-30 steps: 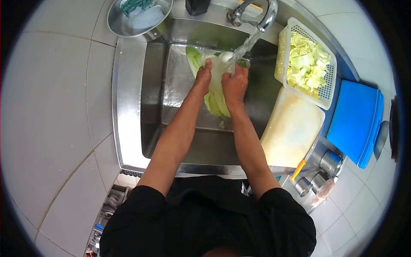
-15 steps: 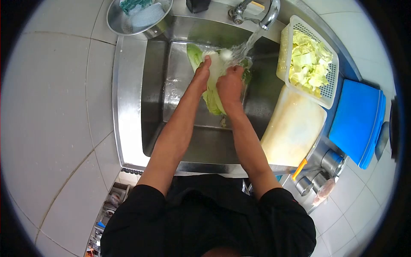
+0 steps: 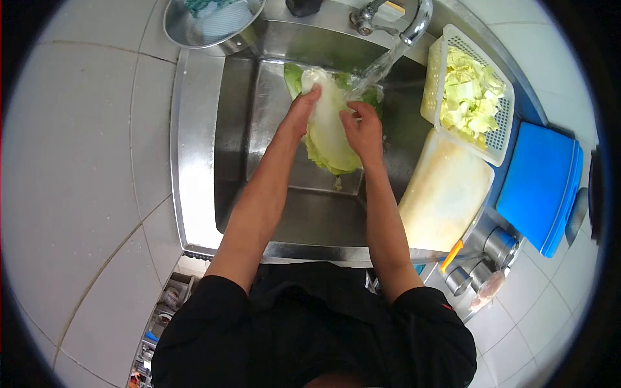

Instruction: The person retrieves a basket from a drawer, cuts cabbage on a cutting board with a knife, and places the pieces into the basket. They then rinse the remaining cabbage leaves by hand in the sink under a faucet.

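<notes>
A pale napa cabbage leaf (image 3: 328, 123) with a thick white rib is held over the sink (image 3: 310, 220). My left hand (image 3: 303, 111) is closed on its left edge, the thumb lying on the white rib near the top. Along the leaf's right side is my right hand (image 3: 364, 129), its fingers bent and slightly apart; whether the fingertips touch the leaf is hard to tell. Water from the tap (image 3: 414, 29) runs down just above my right hand. More green leaf (image 3: 293, 77) shows behind the held one.
Right of the sink stand a white perforated basket (image 3: 428, 90) of cut cabbage, a worn cutting board (image 3: 446, 194) and a blue folded item (image 3: 538, 184). An orange-handled tool (image 3: 451, 256) lies by the board's near edge. A metal bowl (image 3: 238, 44) with cloths sits at upper left.
My right hand has drawn slightly right, and its closed fingers have loosened. The leaf now faces up more fully, showing its broad white rib. My left hand still grips its edge.
</notes>
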{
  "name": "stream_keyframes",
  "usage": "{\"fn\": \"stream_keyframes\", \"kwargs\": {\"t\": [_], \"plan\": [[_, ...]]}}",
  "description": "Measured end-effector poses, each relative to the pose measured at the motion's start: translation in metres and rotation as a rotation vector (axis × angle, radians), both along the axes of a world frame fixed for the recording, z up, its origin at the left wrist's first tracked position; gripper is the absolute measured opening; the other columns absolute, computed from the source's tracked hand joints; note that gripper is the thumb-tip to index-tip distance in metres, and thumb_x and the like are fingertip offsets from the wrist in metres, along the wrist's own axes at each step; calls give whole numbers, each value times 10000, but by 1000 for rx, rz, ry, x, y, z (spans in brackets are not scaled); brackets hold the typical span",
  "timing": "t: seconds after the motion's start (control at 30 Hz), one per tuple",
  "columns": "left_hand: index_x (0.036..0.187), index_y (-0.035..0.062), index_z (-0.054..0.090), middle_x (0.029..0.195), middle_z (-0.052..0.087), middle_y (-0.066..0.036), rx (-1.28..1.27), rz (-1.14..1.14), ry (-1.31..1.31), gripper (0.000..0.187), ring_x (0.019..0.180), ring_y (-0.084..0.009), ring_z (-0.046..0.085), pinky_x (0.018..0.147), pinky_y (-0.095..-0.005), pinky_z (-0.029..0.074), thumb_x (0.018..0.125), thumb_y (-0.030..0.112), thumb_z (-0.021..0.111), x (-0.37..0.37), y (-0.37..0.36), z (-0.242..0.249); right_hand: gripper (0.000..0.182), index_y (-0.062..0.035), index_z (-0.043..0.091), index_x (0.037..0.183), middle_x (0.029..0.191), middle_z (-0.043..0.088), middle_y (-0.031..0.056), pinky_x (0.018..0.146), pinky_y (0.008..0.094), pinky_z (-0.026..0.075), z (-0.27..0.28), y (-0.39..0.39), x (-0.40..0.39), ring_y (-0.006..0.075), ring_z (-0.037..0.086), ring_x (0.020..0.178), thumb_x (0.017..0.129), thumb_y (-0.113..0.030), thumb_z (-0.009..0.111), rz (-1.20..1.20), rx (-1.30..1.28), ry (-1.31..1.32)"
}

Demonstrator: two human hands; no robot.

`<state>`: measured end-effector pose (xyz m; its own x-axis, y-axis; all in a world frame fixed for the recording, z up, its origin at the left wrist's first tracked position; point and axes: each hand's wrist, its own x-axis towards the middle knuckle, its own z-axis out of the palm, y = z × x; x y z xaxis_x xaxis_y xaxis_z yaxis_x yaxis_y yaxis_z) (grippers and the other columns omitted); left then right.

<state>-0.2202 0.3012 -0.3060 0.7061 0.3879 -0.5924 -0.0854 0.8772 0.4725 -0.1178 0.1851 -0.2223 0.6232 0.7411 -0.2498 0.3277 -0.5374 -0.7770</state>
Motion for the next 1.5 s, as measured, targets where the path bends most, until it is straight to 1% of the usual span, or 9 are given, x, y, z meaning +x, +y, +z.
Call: {"fn": "stream_keyframes", "kwargs": {"t": [0.23, 0.6, 0.77, 0.83, 0.97, 1.13, 1.23, 1.33, 1.5], "plan": [[1112, 40, 600, 1001, 633, -73, 255, -52, 134, 429, 866, -172, 609, 739, -339, 503, 809, 324, 707, 45, -4, 38, 585, -1, 537, 1234, 1119, 604, 208, 858, 378, 474, -22, -28, 5, 282, 602, 1005, 758, -280, 731, -54, -27, -286], [1132, 37, 551, 1039, 634, -71, 877, 340, 254, 454, 899, -168, 620, 819, -306, 499, 739, 90, 772, 7, 43, 72, 294, -19, 579, 1092, 1067, 624, 94, 708, 337, 525, -134, -23, -30, 174, 600, 907, 861, -184, 657, -437, 465, 1346], [1166, 19, 519, 1089, 611, -71, 969, 325, 443, 481, 985, -165, 585, 879, -298, 454, 749, 71, 753, -42, 64, 88, 160, -22, 631, 957, 1007, 610, 96, 708, 362, 506, -220, -24, -57, 199, 592, 867, 835, -123, 618, -154, 69, 918], [1167, 18, 518, 1082, 608, -74, 1099, 296, 477, 476, 976, -169, 583, 873, -302, 453, 759, 96, 751, -60, 63, 76, 218, -32, 639, 1000, 1119, 592, 150, 833, 430, 462, -196, -20, -56, 252, 566, 1022, 819, -130, 565, 260, -482, -347], [1148, 9, 507, 1018, 617, -82, 919, 323, 530, 453, 918, -172, 596, 830, -287, 464, 769, 75, 745, -80, 43, 69, 404, -104, 552, 1220, 1372, 404, 245, 1021, 531, 315, -222, -25, -40, 379, 374, 1288, 820, -160, 534, 615, -450, -754], [1133, 9, 506, 1012, 616, -68, 821, 292, 556, 427, 908, -154, 596, 815, -279, 466, 783, 89, 738, -108, 17, 61, 449, -194, 506, 1284, 1358, 454, 173, 1042, 535, 285, -236, -13, -12, 306, 362, 1312, 840, -237, 553, 1014, -512, -656], [1138, 13, 506, 1013, 617, -68, 778, 295, 517, 427, 915, -153, 593, 821, -283, 466, 787, 91, 735, -118, 7, 57, 413, -194, 516, 1265, 1281, 533, 127, 1040, 500, 300, -440, -44, 11, 227, 429, 1262, 855, -214, 562, 478, 403, 310], [1142, 16, 509, 1019, 617, -66, 708, 306, 511, 417, 933, -152, 587, 832, -290, 463, 793, 92, 724, -125, 2, 55, 400, -137, 533, 1221, 1184, 589, 140, 1000, 448, 364, -227, 11, 7, 223, 524, 1155, 851, -266, 612, 994, -158, -580], [1137, 29, 530, 1016, 625, -60, 674, 286, 537, 412, 919, -151, 591, 828, -293, 464, 779, 81, 727, -110, 17, 58, 654, 10, 572, 1160, 1172, 596, 189, 862, 381, 468, -118, 45, 27, 288, 604, 1006, 768, -499, 694, 249, -168, 216]]}}
